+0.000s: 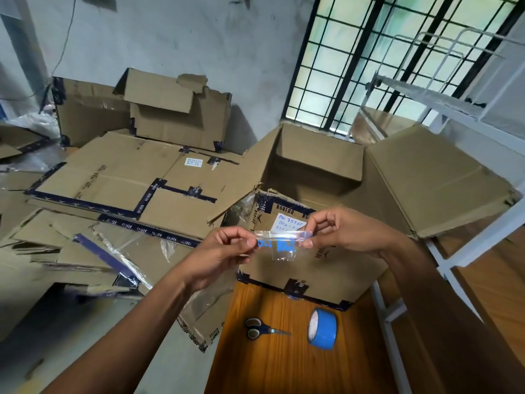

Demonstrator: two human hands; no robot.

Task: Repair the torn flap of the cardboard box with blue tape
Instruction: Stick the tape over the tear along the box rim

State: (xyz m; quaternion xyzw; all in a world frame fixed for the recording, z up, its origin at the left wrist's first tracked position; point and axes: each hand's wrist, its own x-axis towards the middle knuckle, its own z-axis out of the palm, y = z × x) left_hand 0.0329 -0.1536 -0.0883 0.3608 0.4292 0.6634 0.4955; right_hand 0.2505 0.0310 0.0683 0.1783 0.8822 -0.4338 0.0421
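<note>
While a clear strip (279, 241) with blue bits is pinched between left hand (227, 251) and right hand (341, 231), the box (312, 265) flap is not yet taped.

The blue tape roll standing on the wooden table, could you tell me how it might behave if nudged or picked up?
The round blue tape roll stands on its edge on the wooden table, so a nudge would probably set it rolling or tip it flat. Its open core suggests it is light and easy to hook with the fingers.
</note>
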